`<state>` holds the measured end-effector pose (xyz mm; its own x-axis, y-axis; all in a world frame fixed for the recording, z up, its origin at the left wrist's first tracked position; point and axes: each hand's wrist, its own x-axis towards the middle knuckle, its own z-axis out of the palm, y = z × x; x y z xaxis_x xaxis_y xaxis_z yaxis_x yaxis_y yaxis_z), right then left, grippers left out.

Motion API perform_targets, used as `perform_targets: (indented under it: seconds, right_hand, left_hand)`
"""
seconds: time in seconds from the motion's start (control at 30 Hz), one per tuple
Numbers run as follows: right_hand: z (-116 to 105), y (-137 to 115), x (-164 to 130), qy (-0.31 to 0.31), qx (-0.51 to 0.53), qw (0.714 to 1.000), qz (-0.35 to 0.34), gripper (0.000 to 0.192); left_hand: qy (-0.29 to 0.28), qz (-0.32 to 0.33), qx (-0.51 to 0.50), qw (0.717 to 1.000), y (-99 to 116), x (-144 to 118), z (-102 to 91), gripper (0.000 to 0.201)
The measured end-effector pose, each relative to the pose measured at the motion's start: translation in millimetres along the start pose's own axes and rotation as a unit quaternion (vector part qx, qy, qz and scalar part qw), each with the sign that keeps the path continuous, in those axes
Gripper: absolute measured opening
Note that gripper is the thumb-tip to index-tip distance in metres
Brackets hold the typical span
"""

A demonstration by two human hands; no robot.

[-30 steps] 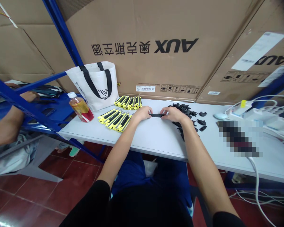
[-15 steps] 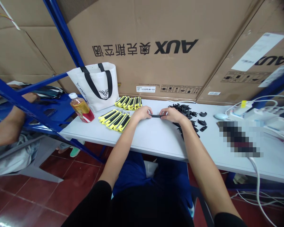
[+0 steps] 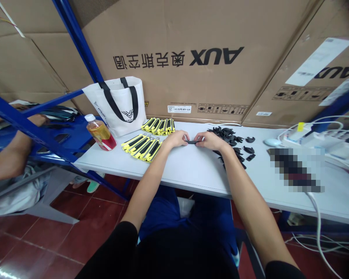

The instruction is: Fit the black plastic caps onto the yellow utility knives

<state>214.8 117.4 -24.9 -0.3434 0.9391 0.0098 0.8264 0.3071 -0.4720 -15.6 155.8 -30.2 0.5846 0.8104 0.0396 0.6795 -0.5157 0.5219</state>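
Pinching a mostly hidden black strip (image 3: 191, 142) between them, left hand (image 3: 177, 138) and right hand (image 3: 208, 140) rest on the white counter (image 3: 192, 170) below stacked cardboard boxes (image 3: 192, 58).

- A warehouse or stockroom used as a small assembly spot is indicated.
- Large cardboard cartons (image 3: 192, 58) printed "AUX", with shipping labels and handling symbols, are stacked as a wall behind the white folding table (image 3: 192, 170).
- Blue steel racking (image 3: 31, 131) is seen at left.
- Yellow-black utility knives (image 3: 142, 146) are laid in batches, and loose black plastic parts (image 3: 235, 141) are piled nearby.
- A power strip with cables (image 3: 314, 135) is set on the table; red tiled floor (image 3: 61, 232) is seen below.
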Motion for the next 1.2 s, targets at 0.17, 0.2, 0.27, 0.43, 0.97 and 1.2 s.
perform_targets:
  seconds: [0.17,0.2,0.27,0.43,0.97,1.2]
  right_hand:
    - [3.7,0.4,2.6,0.002,0.032,0.999,-0.017,0.027]
    - [4.4,0.6,3.0,0.001,0.04,0.999,-0.019,0.026]
    - [5.6,0.6,3.6,0.001,0.055,0.998,-0.021,0.025]
    - [8.9,-1.7,4.8,0.014,0.078,0.997,-0.018,0.022]
    - [11.7,-5.1,7.1,0.018,0.086,0.996,-0.002,0.015]
    - [12.4,-5.3,8.1,0.021,0.067,0.998,-0.003,0.017]
  left_hand:
    - [0.004,0.016,-0.012,1.0,-0.8,1.4,2.4,0.037]
    - [0.005,0.02,-0.013,1.0,-0.8,1.5,2.7,0.037]
    - [0.006,0.028,-0.015,0.999,-0.3,1.7,3.3,0.036]
    - [0.009,0.042,-0.018,0.999,1.3,1.7,5.3,0.036]
    - [0.009,0.043,-0.038,0.998,-1.0,2.5,6.9,0.031]
    - [0.009,0.041,-0.031,0.999,0.3,2.4,7.9,0.024]
